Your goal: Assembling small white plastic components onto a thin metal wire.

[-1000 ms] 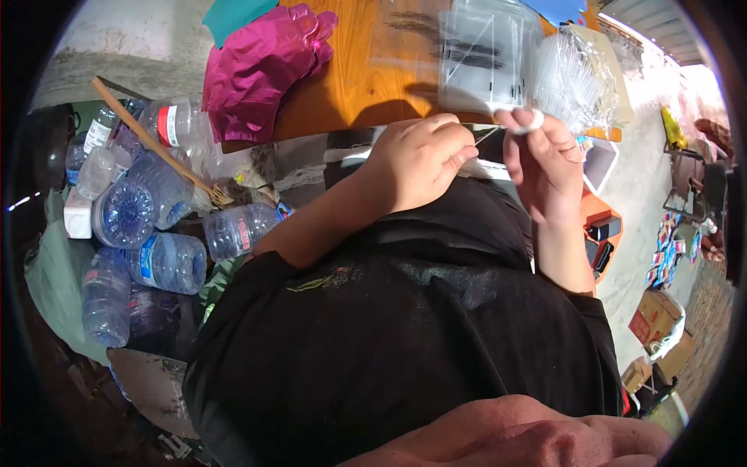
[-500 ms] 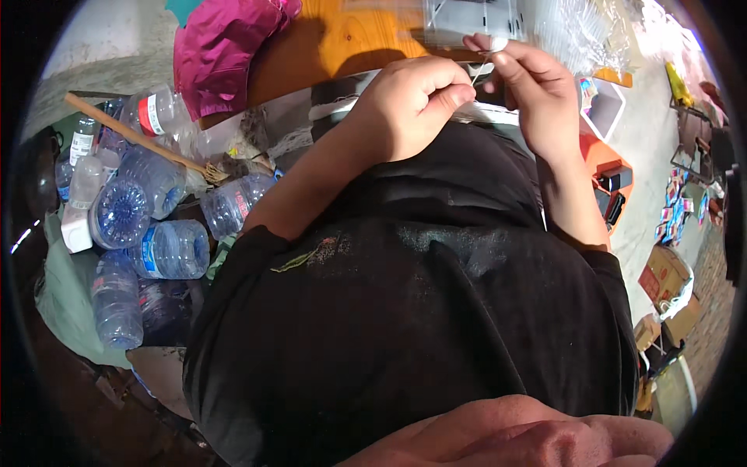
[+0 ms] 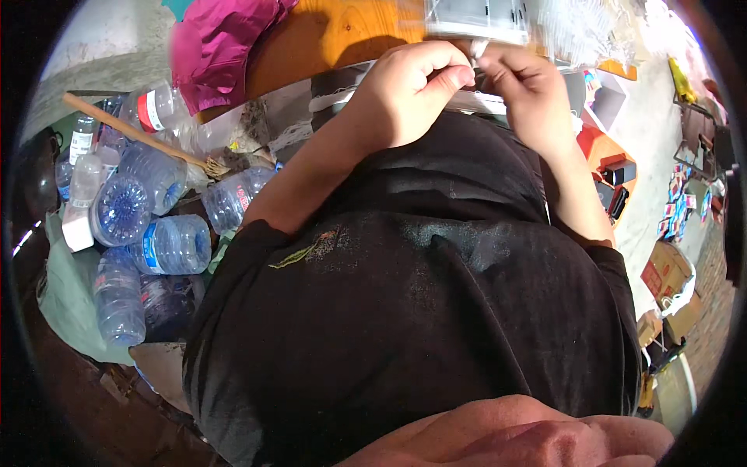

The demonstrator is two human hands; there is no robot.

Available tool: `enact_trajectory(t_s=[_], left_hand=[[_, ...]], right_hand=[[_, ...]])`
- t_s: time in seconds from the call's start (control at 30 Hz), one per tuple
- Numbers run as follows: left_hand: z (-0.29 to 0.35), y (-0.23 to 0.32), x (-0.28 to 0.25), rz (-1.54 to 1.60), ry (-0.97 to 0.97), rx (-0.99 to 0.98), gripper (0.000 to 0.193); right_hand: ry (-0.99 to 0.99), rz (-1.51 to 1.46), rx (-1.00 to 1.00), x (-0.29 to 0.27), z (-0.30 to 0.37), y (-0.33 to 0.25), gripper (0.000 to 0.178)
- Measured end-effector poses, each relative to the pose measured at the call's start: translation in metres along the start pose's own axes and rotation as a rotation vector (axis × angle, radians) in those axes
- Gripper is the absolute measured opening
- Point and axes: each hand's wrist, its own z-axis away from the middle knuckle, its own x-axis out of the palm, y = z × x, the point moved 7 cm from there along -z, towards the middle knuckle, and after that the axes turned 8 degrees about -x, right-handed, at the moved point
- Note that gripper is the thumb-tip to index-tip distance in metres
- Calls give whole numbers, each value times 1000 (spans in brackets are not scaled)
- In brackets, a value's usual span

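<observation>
Above my lap, at the near edge of the table, both hands are held close together. My left hand [image 3: 408, 89] is curled with thumb and forefinger pinched on a thin white thread [image 3: 472, 67], of which only a short bit shows. Facing it, my right hand [image 3: 533, 93] is bent inward and smeared by motion. A small white piece [image 3: 478, 49] sticks up at the right fingertips, and the thread seems to run to it. Its exact kind cannot be made out. A pale translucent plastic case [image 3: 475, 17] lies on the table just beyond the fingers.
On the wooden table [image 3: 342, 27] a magenta cloth [image 3: 222, 50] hangs over the left edge. Clear plastic bags [image 3: 580, 35] lie at the right. Several empty plastic bottles [image 3: 175, 245] and a wooden stick [image 3: 128, 131] are heaped to my left. An orange container [image 3: 595, 152] stands right of my arm.
My right hand has moved left and slightly down, bringing the white piece closer to my left fingertips. The stretch of thread between the hands looks shorter. My left hand has risen slightly.
</observation>
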Motion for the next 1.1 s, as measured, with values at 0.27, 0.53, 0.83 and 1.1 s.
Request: enact_trajectory(t_s=[0.27, 0.53, 0.83, 1.1], left_hand=[[-1, -12, -10, 86, 116, 14, 24], [2, 1, 7, 441, -211, -5, 41], [6, -8, 2, 425, -163, -99, 31], [11, -8, 8, 375, -257, -110, 18]], right_hand=[[-415, -741, 162, 22, 14, -25, 20], [-273, -786, 247, 21, 13, -7, 21], [-317, -703, 325, 23, 16, 1, 19], [-394, -693, 466, 25, 18, -1, 18]])
